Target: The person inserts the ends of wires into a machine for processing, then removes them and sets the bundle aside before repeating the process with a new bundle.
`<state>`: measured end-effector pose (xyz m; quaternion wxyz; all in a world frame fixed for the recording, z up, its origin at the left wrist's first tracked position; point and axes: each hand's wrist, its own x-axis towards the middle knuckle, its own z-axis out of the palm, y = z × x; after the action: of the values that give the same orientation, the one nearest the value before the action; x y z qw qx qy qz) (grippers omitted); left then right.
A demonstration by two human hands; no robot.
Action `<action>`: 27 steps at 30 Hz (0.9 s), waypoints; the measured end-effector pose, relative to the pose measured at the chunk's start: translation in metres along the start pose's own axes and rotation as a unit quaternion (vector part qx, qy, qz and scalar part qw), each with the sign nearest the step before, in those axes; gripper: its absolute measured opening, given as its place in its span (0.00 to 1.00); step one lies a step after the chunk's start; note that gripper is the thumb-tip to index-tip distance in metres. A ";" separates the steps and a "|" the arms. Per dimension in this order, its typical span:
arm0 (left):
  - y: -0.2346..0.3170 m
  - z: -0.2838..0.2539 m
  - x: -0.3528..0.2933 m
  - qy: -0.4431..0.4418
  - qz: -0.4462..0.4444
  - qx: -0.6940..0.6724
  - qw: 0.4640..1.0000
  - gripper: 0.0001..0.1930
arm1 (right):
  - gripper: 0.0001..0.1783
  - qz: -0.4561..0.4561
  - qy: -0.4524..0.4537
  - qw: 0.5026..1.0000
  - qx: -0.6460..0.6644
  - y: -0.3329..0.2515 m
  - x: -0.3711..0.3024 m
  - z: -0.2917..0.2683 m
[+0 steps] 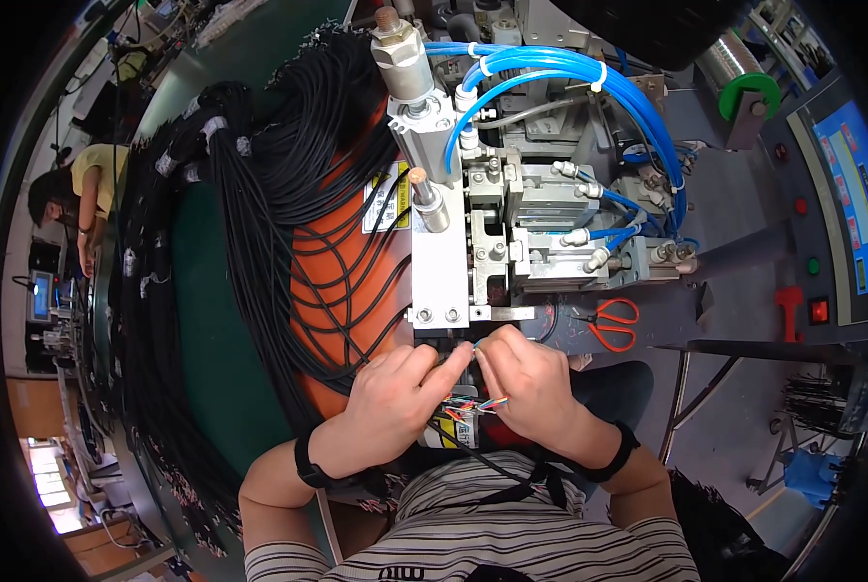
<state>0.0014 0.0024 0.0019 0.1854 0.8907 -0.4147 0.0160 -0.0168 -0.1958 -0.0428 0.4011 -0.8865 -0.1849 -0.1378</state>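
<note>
My left hand [387, 400] and my right hand [529, 386] meet at the front edge of a metal pneumatic machine [441, 281]. Both are closed in a pinch, fingertips almost touching. Thin coloured wires [470, 405], in red, green, white and other colours, fan out below and between the hands; a bluish wire end shows at the fingertips. The wires look to belong to a black cable [478, 453] that runs down toward my lap. Exactly which wire each hand grips is partly hidden by the fingers.
Bundled black cables [259, 184] lie left of the machine on an orange board [322, 272] and green table [206, 330]. Red-handled scissors [613, 325] lie to the right. Blue air hoses [638, 107] arch overhead, a control screen [846, 184] stands far right, and another person [90, 194] is far left.
</note>
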 end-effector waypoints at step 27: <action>0.002 -0.011 0.019 -0.046 0.067 0.096 0.992 0.21 | 0.05 0.065 0.007 0.992 0.107 0.011 0.003 0.002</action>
<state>0.0135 -0.0089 0.0159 0.0778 0.8743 -0.4783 0.0269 -0.0093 -0.2008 -0.0505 0.5032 -0.8476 -0.1376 -0.0974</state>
